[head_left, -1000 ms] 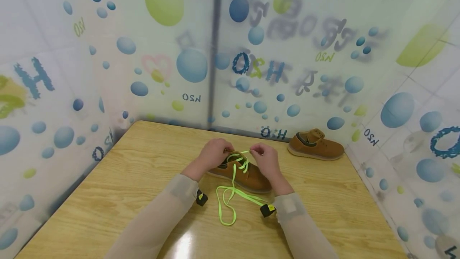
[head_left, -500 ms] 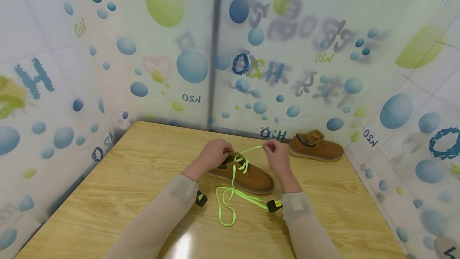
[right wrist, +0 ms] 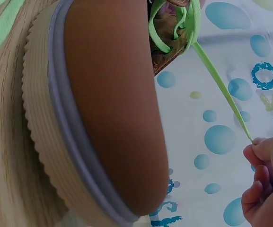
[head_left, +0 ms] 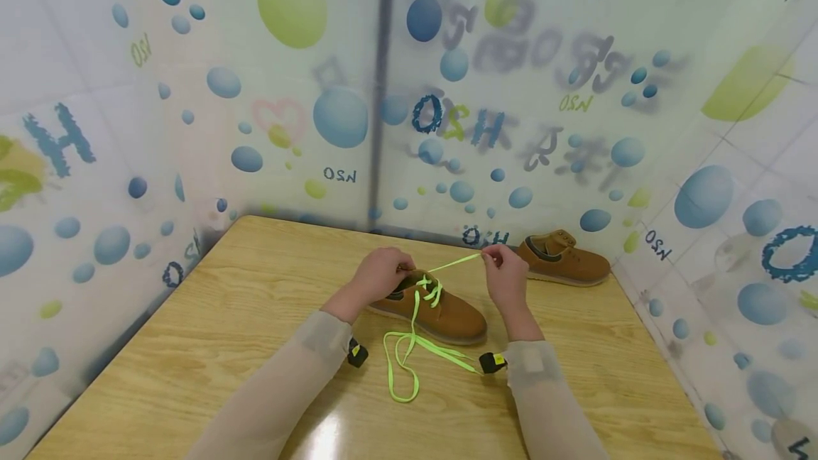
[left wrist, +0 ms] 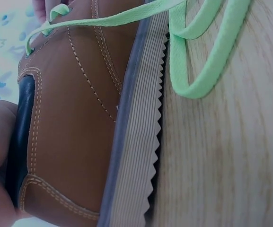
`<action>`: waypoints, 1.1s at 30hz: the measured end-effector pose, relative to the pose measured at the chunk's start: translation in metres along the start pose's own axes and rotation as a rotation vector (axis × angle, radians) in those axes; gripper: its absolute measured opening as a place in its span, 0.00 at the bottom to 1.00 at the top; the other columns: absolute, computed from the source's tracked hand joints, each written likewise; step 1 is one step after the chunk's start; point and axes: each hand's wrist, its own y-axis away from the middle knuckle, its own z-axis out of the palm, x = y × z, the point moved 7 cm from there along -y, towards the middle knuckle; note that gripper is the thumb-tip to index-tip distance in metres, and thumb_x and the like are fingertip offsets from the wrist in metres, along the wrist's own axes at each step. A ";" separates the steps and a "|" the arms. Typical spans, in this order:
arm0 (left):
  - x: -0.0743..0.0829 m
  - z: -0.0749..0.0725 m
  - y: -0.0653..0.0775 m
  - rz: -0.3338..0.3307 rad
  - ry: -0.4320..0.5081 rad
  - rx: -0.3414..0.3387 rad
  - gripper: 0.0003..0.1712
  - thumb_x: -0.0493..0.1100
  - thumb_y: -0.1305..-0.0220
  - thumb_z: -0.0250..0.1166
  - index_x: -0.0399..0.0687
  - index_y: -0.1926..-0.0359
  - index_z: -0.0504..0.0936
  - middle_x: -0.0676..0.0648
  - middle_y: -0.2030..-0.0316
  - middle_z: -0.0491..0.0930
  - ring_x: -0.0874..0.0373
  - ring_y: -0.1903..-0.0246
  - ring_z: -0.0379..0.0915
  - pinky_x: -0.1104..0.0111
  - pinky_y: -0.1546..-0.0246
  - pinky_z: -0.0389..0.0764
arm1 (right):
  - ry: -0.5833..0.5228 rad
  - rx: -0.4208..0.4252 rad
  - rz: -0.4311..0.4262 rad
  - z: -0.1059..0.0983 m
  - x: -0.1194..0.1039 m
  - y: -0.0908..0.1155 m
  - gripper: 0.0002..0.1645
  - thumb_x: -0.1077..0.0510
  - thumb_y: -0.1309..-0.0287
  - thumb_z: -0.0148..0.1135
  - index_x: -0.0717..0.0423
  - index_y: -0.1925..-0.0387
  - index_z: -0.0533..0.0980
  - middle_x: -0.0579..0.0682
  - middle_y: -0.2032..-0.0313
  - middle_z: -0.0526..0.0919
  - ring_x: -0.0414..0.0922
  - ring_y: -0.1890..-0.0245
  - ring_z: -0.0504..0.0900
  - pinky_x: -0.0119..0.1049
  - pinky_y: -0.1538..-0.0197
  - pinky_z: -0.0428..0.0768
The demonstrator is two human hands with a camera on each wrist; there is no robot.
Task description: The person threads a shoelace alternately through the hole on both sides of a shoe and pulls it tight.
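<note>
The near shoe (head_left: 463, 318) sits sole-down on the surface (head_left: 607, 353), toe toward the right. The right hand (head_left: 508, 279) pinches the tip of the lace strand (right wrist: 224, 87), which runs taut from the upper eyelets. The left hand (head_left: 382, 275) curls its fingers at the shoe's tongue (head_left: 420, 277) and appears to grip it. Caution: excess pull may slip the lace tip from the pinch, since only the very end is held. Uneven tension may draw one tail too short. The loose loop (left wrist: 193, 92) beside the sole may tangle or knot if drawn through folded. The free tail near the right wrist camera (head_left: 492, 363) may snag on it. If the tongue is released, the shoe may shift under pull.
</note>
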 end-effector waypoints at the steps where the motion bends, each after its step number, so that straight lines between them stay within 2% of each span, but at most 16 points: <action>1: 0.000 0.000 0.000 -0.001 0.000 -0.001 0.06 0.38 0.30 0.71 0.54 0.59 0.93 0.51 0.60 0.90 0.53 0.57 0.86 0.57 0.52 0.87 | -0.004 0.004 0.006 0.000 0.001 0.000 0.06 0.61 0.27 0.66 0.61 0.60 0.85 0.59 0.63 0.90 0.52 0.65 0.80 0.37 0.60 0.76; 5: 0.000 0.000 0.000 0.002 0.002 -0.002 0.06 0.38 0.30 0.71 0.53 0.59 0.93 0.51 0.60 0.90 0.53 0.57 0.86 0.57 0.52 0.87 | 0.015 -0.017 0.023 0.006 0.005 0.003 0.06 0.62 0.27 0.66 0.61 0.59 0.85 0.59 0.64 0.89 0.52 0.64 0.80 0.39 0.60 0.75; 11: 0.001 0.000 0.000 0.008 -0.003 0.001 0.07 0.37 0.30 0.71 0.53 0.58 0.93 0.50 0.60 0.90 0.53 0.58 0.86 0.57 0.52 0.87 | 0.077 -0.132 0.037 0.026 0.011 0.009 0.06 0.60 0.28 0.66 0.60 0.59 0.85 0.57 0.65 0.88 0.52 0.64 0.79 0.45 0.52 0.74; 14: 0.002 -0.001 0.001 0.013 -0.002 0.005 0.06 0.38 0.30 0.71 0.53 0.58 0.93 0.50 0.60 0.90 0.53 0.58 0.87 0.57 0.52 0.87 | 0.096 -0.197 0.034 0.036 0.013 0.012 0.05 0.60 0.30 0.68 0.59 0.59 0.85 0.56 0.64 0.89 0.51 0.64 0.80 0.46 0.51 0.76; 16: 0.002 -0.001 0.001 0.014 0.001 0.007 0.06 0.38 0.30 0.71 0.53 0.58 0.93 0.50 0.60 0.90 0.53 0.58 0.87 0.57 0.52 0.87 | 0.108 -0.243 0.029 0.043 0.014 0.014 0.05 0.61 0.31 0.69 0.59 0.58 0.86 0.56 0.62 0.90 0.51 0.63 0.82 0.47 0.56 0.81; 18: 0.002 -0.001 0.000 0.013 0.001 0.007 0.06 0.38 0.29 0.71 0.53 0.58 0.93 0.50 0.60 0.90 0.53 0.57 0.87 0.57 0.52 0.87 | 0.115 -0.281 0.027 0.047 0.016 0.016 0.06 0.62 0.32 0.70 0.60 0.56 0.86 0.56 0.61 0.91 0.52 0.61 0.85 0.49 0.54 0.84; 27: 0.002 -0.001 0.000 0.008 0.000 0.010 0.06 0.38 0.29 0.71 0.53 0.58 0.93 0.50 0.60 0.90 0.53 0.58 0.86 0.57 0.53 0.87 | 0.159 -0.397 0.088 0.047 0.029 0.015 0.11 0.62 0.31 0.67 0.61 0.50 0.85 0.59 0.55 0.92 0.57 0.53 0.89 0.56 0.46 0.85; 29: 0.001 -0.001 0.000 0.003 0.006 0.011 0.06 0.38 0.29 0.71 0.54 0.58 0.93 0.50 0.60 0.90 0.53 0.57 0.87 0.57 0.53 0.87 | 0.169 -0.442 0.105 0.046 0.031 0.015 0.10 0.60 0.30 0.67 0.60 0.52 0.85 0.58 0.55 0.91 0.56 0.54 0.89 0.54 0.47 0.85; 33: 0.000 0.000 0.001 -0.013 0.016 0.009 0.06 0.38 0.29 0.70 0.54 0.58 0.93 0.50 0.59 0.91 0.53 0.56 0.87 0.56 0.52 0.87 | 0.137 -0.603 0.161 0.045 0.039 0.015 0.11 0.54 0.27 0.65 0.58 0.54 0.85 0.55 0.61 0.88 0.48 0.67 0.86 0.44 0.59 0.86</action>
